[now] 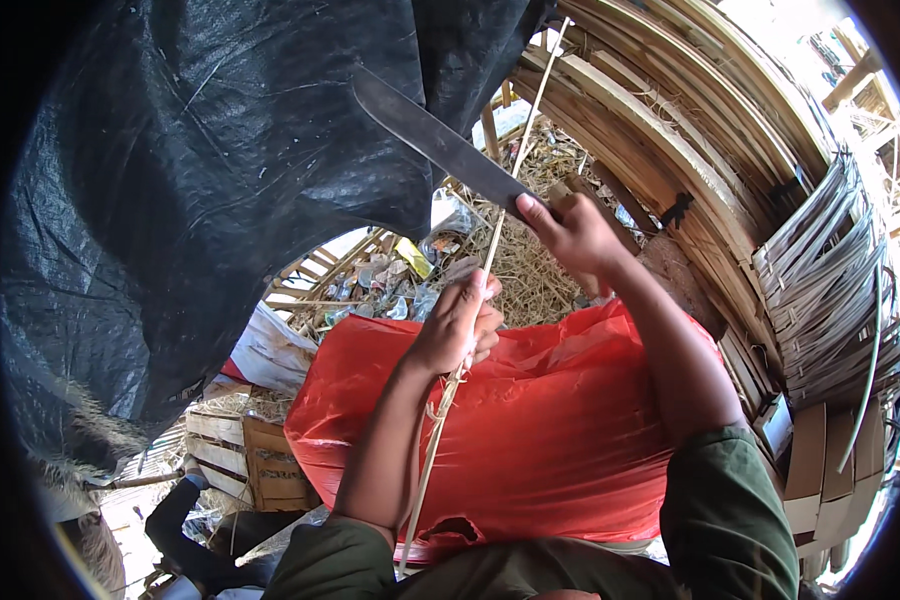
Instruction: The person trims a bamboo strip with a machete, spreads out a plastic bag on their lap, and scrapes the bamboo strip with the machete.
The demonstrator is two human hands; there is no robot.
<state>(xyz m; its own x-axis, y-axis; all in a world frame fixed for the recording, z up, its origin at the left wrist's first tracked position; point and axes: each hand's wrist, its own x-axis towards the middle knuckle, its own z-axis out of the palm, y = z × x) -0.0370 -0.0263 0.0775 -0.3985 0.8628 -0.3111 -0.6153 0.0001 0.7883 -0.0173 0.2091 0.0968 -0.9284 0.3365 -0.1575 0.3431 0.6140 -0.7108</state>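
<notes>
My left hand (458,322) is closed round a long, thin strip of split bamboo or wood (434,440). The strip runs aslant from my lap up past the far side of the blade, with curled shavings just below my fist. My right hand (577,235) grips a machete (435,138), the thumb pressed along the blade's base. Its dark, broad blade points up and left and crosses the strip above my left hand. The machete's handle is mostly hidden in my fingers. Red plastic sheeting (550,440) spreads under both forearms, torn near my lap.
A black tarp (190,150) hangs at the left. Stacked wooden slats (670,130) curve along the right, beside a bundle of thin pale strips (830,280) and cardboard (825,470). Shavings and litter (530,275) cover the ground ahead. A wooden crate (270,460) stands lower left.
</notes>
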